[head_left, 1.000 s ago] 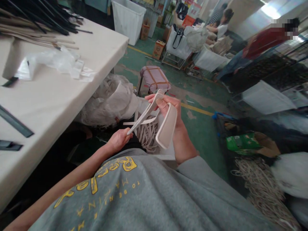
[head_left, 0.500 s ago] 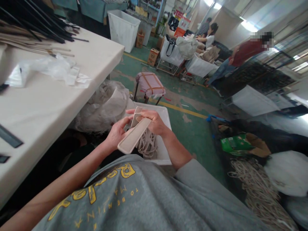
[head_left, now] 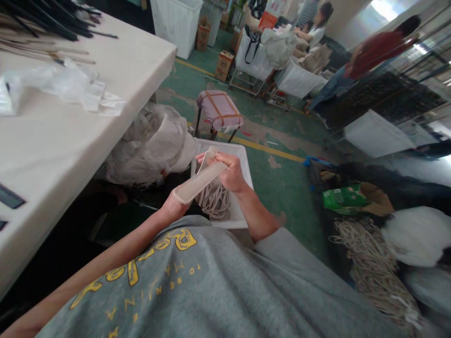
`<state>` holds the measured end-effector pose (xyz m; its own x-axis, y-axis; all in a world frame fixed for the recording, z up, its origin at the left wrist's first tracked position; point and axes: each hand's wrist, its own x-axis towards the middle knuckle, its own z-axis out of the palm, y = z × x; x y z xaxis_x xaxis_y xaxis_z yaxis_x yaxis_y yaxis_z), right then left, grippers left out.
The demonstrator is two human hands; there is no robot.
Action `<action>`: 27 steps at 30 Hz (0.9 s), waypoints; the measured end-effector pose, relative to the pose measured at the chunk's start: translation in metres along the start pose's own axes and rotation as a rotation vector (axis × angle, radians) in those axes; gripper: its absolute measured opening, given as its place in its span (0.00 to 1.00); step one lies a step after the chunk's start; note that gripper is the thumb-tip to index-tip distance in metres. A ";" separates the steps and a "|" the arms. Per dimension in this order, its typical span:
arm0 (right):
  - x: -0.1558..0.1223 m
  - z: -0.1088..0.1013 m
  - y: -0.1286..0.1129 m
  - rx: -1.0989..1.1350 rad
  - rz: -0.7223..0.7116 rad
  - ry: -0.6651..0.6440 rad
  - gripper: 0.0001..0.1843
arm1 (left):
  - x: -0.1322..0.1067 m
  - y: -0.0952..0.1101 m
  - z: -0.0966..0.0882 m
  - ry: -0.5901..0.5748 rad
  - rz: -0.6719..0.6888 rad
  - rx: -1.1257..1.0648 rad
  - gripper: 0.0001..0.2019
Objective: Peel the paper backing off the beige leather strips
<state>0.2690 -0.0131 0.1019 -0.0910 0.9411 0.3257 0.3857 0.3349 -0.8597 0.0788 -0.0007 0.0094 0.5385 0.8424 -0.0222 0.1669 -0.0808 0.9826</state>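
My right hand [head_left: 231, 172] is closed around a flat beige strap [head_left: 202, 182] with a rounded end and a raised edge. A shorter beige piece [head_left: 207, 158] sticks up between its fingers; whether it is part of the same strap I cannot tell. The strap slants down to my left hand [head_left: 175, 205], which is at its lower end with the fingers hidden behind it. Below the hands, a white bin [head_left: 243, 164] holds a tangle of thin beige strips [head_left: 214, 202].
At left stands a pale table [head_left: 141, 61] with black strips [head_left: 45, 19] and crumpled plastic [head_left: 70, 84]. A plastic sack [head_left: 151, 145] slumps beside it. Beyond the bin is a padded stool [head_left: 220, 109]. Bundled cord [head_left: 373, 267] lies at right. Several people are farther back.
My left hand has moved down and left to the strap's lower end, away from the upper pieces. My right hand keeps its hold. The view has shifted slightly.
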 end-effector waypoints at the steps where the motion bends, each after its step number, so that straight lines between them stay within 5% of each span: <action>1: -0.001 -0.003 0.001 -0.016 0.005 -0.004 0.18 | -0.002 -0.004 0.000 -0.021 0.034 0.106 0.13; 7: -0.005 -0.018 0.009 -0.094 0.032 0.086 0.21 | 0.009 -0.043 0.000 -0.127 0.137 0.359 0.12; 12: -0.006 -0.036 0.002 -0.178 -0.057 0.073 0.20 | 0.005 -0.063 -0.007 -0.050 0.092 0.349 0.14; 15: -0.009 -0.056 0.000 -0.350 -0.041 0.146 0.16 | -0.010 -0.066 -0.014 0.020 -0.032 0.260 0.19; 19: -0.009 -0.082 0.039 -0.645 0.085 0.007 0.17 | -0.024 -0.069 -0.032 0.139 -0.219 0.109 0.18; 22: -0.009 -0.088 0.073 -0.793 0.259 0.070 0.27 | -0.036 -0.044 -0.058 0.210 -0.201 -0.049 0.14; 27: -0.011 -0.064 0.097 -0.548 0.629 -0.015 0.38 | -0.087 0.066 -0.107 0.325 0.080 -0.182 0.17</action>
<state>0.3663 0.0055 0.0402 0.2796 0.9468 -0.1597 0.7603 -0.3198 -0.5654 -0.0453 -0.0225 0.0960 0.2493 0.9646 0.0865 -0.0296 -0.0816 0.9962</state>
